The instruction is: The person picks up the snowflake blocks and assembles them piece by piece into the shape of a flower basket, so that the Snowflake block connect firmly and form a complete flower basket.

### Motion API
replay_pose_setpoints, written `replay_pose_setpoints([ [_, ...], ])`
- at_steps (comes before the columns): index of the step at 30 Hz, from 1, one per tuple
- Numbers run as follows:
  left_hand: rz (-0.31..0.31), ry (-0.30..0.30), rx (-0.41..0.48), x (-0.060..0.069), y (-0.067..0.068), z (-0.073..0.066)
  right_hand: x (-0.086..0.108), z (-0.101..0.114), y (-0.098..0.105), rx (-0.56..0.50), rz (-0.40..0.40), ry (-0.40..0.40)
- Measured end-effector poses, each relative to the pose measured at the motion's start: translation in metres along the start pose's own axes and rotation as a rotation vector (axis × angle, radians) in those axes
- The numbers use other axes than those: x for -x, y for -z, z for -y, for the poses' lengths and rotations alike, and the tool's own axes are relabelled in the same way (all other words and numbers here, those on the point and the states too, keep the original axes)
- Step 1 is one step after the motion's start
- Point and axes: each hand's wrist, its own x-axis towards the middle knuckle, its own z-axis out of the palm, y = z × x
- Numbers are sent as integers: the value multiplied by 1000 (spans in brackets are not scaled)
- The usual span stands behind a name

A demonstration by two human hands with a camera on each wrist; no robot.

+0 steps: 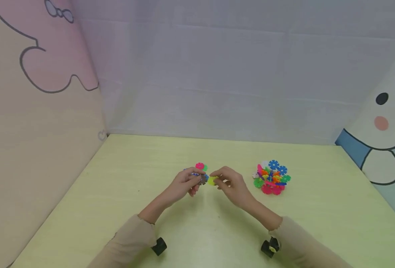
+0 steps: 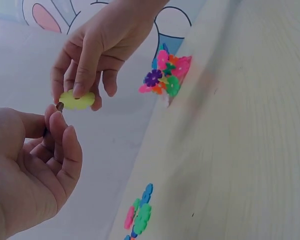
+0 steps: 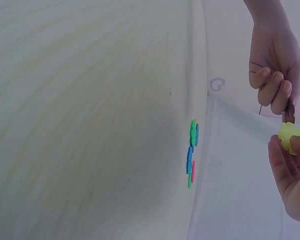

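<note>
My left hand pinches a dark brown notched plastic disc between thumb and fingers. Facing it, my right hand pinches a yellow flower-shaped disc. In the left wrist view the yellow disc lies roughly flat, its edge at the brown disc. From the right wrist, the brown disc meets the rim of the yellow disc; whether their slots interlock I cannot tell. Both hands are held above the table.
Right of the hands a pile of multicoloured notched discs lies on the pale wooden table. Behind the left hand sit several pink, green and blue discs, partly hidden. Cloth-covered walls stand at the back and sides.
</note>
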Motion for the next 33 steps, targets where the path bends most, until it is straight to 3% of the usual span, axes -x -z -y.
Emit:
replay_pose_setpoints([
  [12,-6,-16,-23,-4,-5,7,1,2,0,83,-30,156],
  [18,-55,-47,9,-4,-16,5,0,1,0,128,-71,269],
  [25,-126,-62,-142,1,-31,-9,3,0,-3,144,-72,404],
  [29,-88,-51,-160,5,-30,-18,0,6,4,81,-104,382],
  [33,-36,-42,-90,12,-28,-29,-3,18,13,55,-106,322],
])
